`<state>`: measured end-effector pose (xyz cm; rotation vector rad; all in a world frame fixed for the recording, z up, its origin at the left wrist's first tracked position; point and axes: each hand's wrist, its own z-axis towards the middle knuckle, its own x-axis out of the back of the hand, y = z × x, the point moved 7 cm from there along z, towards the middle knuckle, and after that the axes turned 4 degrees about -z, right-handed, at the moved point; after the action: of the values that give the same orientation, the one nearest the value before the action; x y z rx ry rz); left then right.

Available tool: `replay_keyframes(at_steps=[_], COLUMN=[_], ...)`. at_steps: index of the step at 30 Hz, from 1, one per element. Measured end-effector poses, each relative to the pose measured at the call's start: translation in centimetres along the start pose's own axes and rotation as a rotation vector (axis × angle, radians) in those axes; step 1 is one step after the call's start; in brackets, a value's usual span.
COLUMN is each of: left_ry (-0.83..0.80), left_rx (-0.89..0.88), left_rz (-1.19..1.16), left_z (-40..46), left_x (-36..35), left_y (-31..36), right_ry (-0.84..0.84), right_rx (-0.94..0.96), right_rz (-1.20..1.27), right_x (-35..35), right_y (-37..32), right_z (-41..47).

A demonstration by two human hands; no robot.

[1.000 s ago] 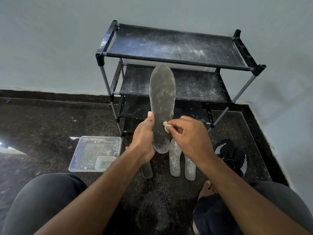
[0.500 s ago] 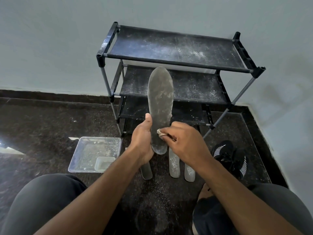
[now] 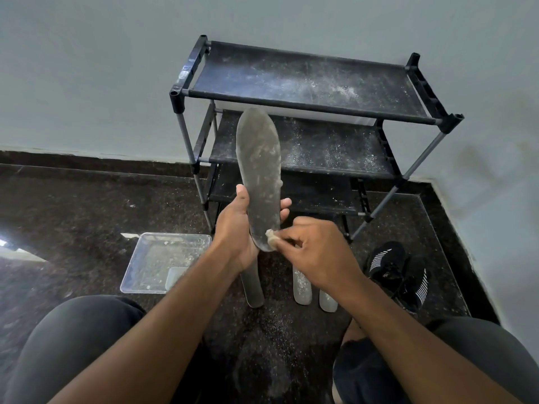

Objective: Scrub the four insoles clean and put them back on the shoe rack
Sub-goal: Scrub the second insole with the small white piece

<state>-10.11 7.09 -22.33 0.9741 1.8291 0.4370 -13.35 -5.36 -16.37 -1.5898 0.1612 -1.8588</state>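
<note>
At the centre of the frame the left hand (image 3: pixel 237 228) holds a grey insole (image 3: pixel 259 176) upright, thumb on its left edge and fingertips on the right edge, so the grip is closed around the lower part. The long axis of the insole runs almost vertical, the toe end pointing up toward the shoe rack (image 3: pixel 309 91) and the heel end down. The right hand (image 3: pixel 316 252) pinches a small pale scrubbing piece (image 3: pixel 271 237) against the heel end. Three other insoles (image 3: pixel 302 284) lie on the dark floor (image 3: pixel 87 205) below the hands. A clear tray (image 3: pixel 163 262) is at lower left, black shoes (image 3: pixel 399 272) at right.
</note>
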Motion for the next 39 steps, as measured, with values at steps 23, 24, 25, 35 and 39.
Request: replay_keyframes(at_steps=[23,24,25,35,39], left_ry=[-0.064,-0.077,-0.09,-0.101,-0.121], left_rx=[0.05,0.055,0.059,0.035,0.051], left_rz=[-0.049,-0.032,-0.014,-0.096,-0.059], left_z=[0.0,0.0,-0.1,0.2,-0.1], left_x=[-0.5,-0.7,-0.9,-0.6,-0.9], left_y=[-1.5,-1.7,-2.0,-1.2,-1.5], right_ry=[-0.079,-0.039,-0.002,-0.129,-0.006], right_rx=[0.02,0.003,-0.006,0.063,0.016], right_rz=[0.242,0.261,0.276,0.15,0.194], right_x=[-0.5,-0.5,-0.3,-0.3,-0.3], right_y=[-0.6,-0.5,-0.6,-0.9,-0.7], right_z=[-0.4,-0.5,-0.5,-0.7,-0.5])
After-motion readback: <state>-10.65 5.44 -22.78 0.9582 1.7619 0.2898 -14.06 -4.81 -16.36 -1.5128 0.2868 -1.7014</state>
